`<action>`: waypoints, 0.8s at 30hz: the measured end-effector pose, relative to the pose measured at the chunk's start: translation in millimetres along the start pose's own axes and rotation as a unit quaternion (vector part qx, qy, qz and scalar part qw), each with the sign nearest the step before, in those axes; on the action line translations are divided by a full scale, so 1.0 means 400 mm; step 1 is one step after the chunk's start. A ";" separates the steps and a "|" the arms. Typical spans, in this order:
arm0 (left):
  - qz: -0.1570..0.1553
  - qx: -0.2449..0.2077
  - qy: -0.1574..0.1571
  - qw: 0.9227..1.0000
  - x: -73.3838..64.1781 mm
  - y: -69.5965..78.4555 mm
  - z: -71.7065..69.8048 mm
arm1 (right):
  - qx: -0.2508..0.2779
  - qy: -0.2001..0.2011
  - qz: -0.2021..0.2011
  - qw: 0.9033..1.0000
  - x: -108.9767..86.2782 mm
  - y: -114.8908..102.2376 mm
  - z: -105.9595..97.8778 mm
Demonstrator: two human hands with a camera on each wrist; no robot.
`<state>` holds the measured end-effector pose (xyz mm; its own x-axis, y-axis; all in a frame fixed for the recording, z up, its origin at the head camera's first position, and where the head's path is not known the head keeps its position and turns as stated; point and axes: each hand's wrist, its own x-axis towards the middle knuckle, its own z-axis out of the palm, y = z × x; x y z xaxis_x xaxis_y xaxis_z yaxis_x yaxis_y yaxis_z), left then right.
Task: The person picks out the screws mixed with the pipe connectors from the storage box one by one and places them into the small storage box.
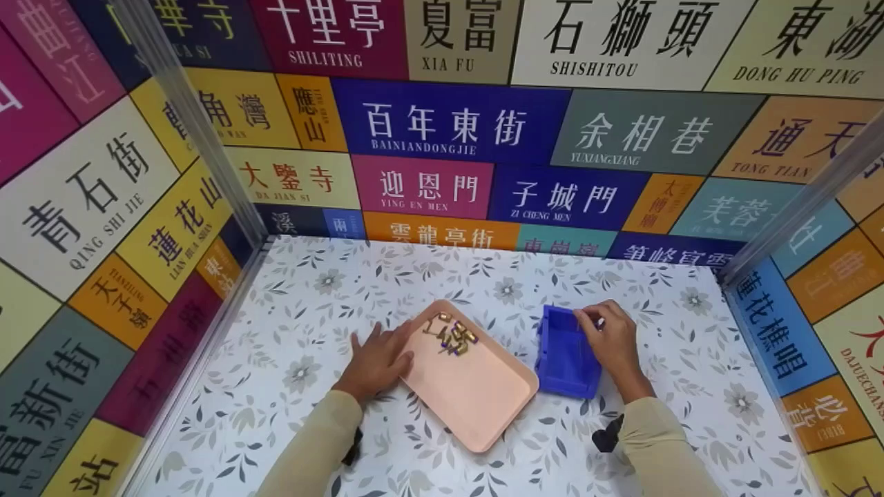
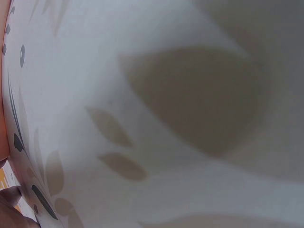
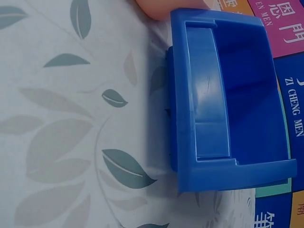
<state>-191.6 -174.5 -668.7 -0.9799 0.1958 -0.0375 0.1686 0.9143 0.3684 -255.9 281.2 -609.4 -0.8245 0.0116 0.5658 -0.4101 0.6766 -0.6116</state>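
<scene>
In the head view, a pink tray (image 1: 469,400) lies slanted on the table. Several small gold-coloured metal pieces (image 1: 452,338), some with bluish ends, are gathered toward its far end; their exact kind is too small to tell. My left hand (image 1: 376,362) rests against the tray's left edge, fingers spread and thumb near the rim. To the right of the tray stands a blue plastic bin (image 1: 570,366). My right hand (image 1: 611,338) pinches the bin's far right rim with thumb and curled fingers. The right wrist view shows the bin (image 3: 209,95) close up, without the hand.
A white table (image 1: 311,414) with a leaf and flower print lies under everything. Colourful walls with printed signs (image 1: 449,124) enclose it at the back and both sides. Clear upright corner strips (image 1: 773,207) stand where the walls meet.
</scene>
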 end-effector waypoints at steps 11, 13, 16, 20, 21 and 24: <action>-0.018 -0.005 -0.011 1.000 -0.002 0.010 -0.008 | -0.001 -0.007 0.008 1.000 -0.004 0.000 0.004; -0.018 0.001 -0.012 1.000 -0.002 0.011 -0.009 | -0.001 -0.006 0.008 1.000 -0.004 -0.001 0.004; -0.017 0.008 -0.014 1.000 -0.002 0.012 -0.012 | 0.000 -0.003 0.006 1.000 -0.005 0.000 0.004; -0.020 0.000 -0.014 1.000 -0.002 0.015 -0.014 | -0.001 -0.003 0.010 1.000 -0.006 0.002 0.004; -0.021 -0.003 -0.013 1.000 -0.003 0.016 -0.015 | -0.002 -0.004 0.011 1.000 -0.006 0.002 0.004; -0.022 -0.006 -0.013 1.000 -0.003 0.016 -0.015 | -0.002 -0.004 0.011 1.000 -0.008 0.001 0.004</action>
<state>-189.9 -171.2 -660.6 -0.9832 0.1653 -0.0780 0.1244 0.9178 0.3770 -254.1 280.2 -612.4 -0.8367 0.0210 0.5473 -0.3897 0.6793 -0.6219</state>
